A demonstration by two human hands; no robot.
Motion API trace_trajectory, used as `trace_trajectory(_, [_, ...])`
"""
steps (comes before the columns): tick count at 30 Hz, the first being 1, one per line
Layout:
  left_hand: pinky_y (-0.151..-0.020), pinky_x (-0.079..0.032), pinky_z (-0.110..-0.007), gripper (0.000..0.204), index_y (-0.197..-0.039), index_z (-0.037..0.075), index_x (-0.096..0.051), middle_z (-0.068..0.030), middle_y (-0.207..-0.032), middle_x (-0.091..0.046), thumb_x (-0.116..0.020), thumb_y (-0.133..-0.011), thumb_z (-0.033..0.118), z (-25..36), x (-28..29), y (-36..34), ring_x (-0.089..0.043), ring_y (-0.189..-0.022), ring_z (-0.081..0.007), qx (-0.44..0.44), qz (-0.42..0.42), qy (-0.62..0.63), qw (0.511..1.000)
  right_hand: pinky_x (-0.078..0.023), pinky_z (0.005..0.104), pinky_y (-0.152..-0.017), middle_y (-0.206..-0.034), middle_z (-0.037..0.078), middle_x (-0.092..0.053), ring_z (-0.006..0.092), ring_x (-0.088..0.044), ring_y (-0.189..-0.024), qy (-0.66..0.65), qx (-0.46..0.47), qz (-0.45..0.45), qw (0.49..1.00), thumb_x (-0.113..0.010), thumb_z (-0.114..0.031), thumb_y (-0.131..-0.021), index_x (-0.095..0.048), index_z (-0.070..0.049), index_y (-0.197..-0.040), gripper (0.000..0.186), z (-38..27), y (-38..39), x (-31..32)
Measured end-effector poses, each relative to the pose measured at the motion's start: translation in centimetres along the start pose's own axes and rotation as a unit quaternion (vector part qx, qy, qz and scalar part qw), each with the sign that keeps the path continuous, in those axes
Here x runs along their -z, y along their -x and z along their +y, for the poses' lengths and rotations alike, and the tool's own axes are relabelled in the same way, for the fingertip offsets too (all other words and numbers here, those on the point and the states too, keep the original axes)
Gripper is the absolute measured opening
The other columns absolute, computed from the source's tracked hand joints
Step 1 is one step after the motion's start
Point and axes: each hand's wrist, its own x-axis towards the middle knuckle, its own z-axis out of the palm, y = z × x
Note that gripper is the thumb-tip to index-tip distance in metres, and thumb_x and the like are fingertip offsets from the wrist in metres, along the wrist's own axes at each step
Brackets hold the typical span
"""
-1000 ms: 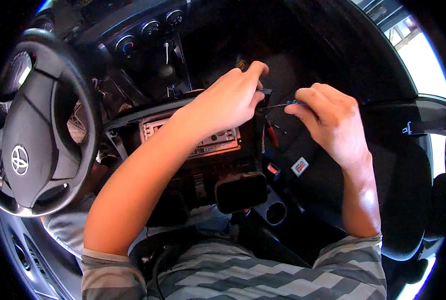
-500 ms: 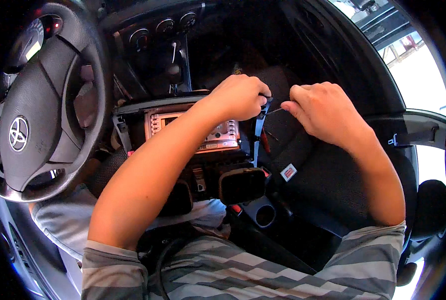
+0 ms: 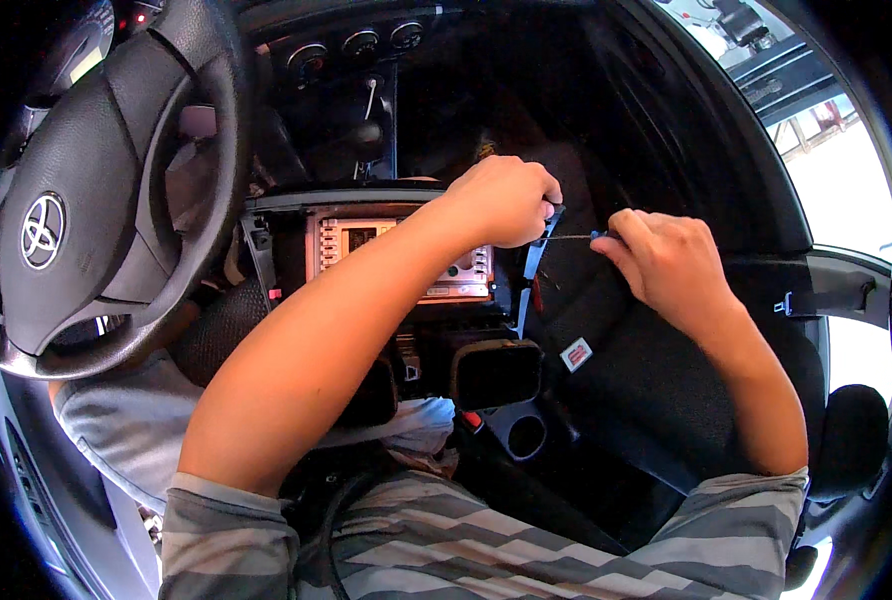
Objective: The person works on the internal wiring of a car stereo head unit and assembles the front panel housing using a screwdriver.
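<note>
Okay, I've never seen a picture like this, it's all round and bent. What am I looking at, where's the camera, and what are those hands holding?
The camera sits on a person's head and looks down, so its wide lens bends the edges. You see inside a car: the steering wheel at left and a car stereo unit pulled out over the person's lap. The left hand grips the unit's blue side bracket. The right hand holds a thin screwdriver, its tip pointing at that bracket.
</note>
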Motion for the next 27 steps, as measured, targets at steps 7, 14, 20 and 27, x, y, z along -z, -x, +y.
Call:
trace_trajectory(7, [-0.095,-0.049,-0.041,0.028,-0.110,0.010,-0.072,-0.0163,-0.107,-0.069,-0.058,-0.087,0.017,0.6,0.6,0.1,-0.065,-0.102,-0.0328,0.023,-0.032,-0.010,0.999,-0.049,0.0388,-0.051,-0.062,0.011,-0.061,0.0287,-0.063,-0.056,0.021,-0.030,-0.009,0.999,-0.064,-0.029,-0.089,-0.053,-0.007,-0.074,0.029,-0.5,-0.1,0.0])
trace_trajectory(14, [-0.093,-0.048,-0.043,0.036,-0.115,0.012,-0.067,-0.0142,-0.108,-0.066,-0.069,-0.080,0.020,-0.1,1.1,0.8,-0.059,-0.106,-0.0337,-0.056,-0.047,-0.038,0.997,-0.051,0.0429,-0.057,-0.060,0.015,-0.061,0.0327,-0.064,-0.058,0.028,-0.075,-0.066,0.995,-0.061,-0.031,-0.091,-0.057,-0.006,-0.073,0.031,-0.8,-1.2,1.0])
trace_trajectory(20, [-0.093,-0.049,-0.043,0.047,-0.118,0.012,-0.063,-0.0104,-0.110,-0.065,-0.077,-0.074,0.016,0.5,0.9,1.3,-0.058,-0.107,-0.0314,-0.054,-0.019,-0.075,0.996,-0.051,0.0432,-0.060,-0.066,0.014,-0.061,0.0340,-0.064,-0.064,-0.039,-0.048,-0.036,0.997,-0.063,-0.025,-0.090,-0.059,-0.005,-0.083,0.022,0.4,-0.9,0.4])
trace_trajectory(27, [-0.094,-0.048,-0.042,0.047,-0.118,0.013,-0.063,-0.0089,-0.112,-0.065,-0.078,-0.074,0.016,0.4,0.7,1.2,-0.058,-0.107,-0.0302,-0.039,-0.008,-0.073,0.997,-0.050,0.0419,-0.060,-0.069,0.011,-0.060,0.0322,-0.064,-0.068,-0.086,0.012,0.001,0.996,-0.064,-0.021,-0.088,-0.057,-0.005,-0.083,0.018,0.6,-0.9,0.4])
